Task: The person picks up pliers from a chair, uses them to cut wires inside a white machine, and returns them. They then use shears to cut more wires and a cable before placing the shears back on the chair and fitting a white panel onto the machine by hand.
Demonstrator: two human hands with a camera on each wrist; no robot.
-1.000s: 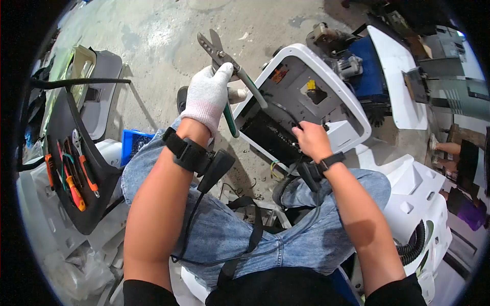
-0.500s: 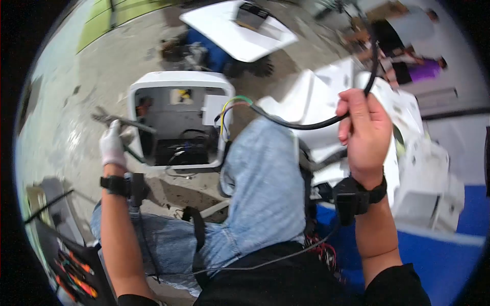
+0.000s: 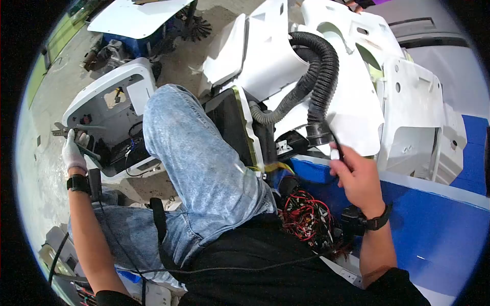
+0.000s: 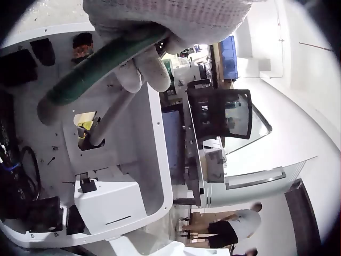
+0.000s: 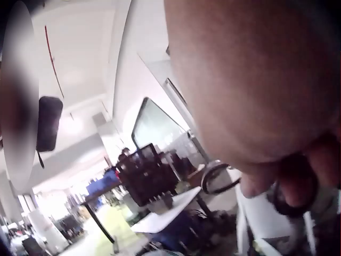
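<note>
My gloved left hand (image 3: 74, 152) grips the green-handled cutters (image 3: 88, 149) beside the open white housing (image 3: 108, 98). In the left wrist view the green handle (image 4: 98, 72) crosses under the gloved fingers, over the housing's inside. On the right, my bare right hand (image 3: 360, 177) holds a black cable (image 3: 335, 138) with curled fingers, close to the end of a black corrugated hose (image 3: 322, 84). In the right wrist view dark cable (image 5: 294, 205) loops at the bare fingers; the rest of it is blurred.
White molded panels (image 3: 337, 97) stand behind the hose. A tangle of red and black wires (image 3: 306, 217) lies by my hip, next to a blue surface (image 3: 418, 219). A white board (image 3: 135, 19) is at the upper left. My jeans-covered knee (image 3: 173, 109) rises between the hands.
The view has swung right. My right hand has gone from inside the housing to the hose and panels with the cable. The left hand keeps its grip on the cutters by the housing.
</note>
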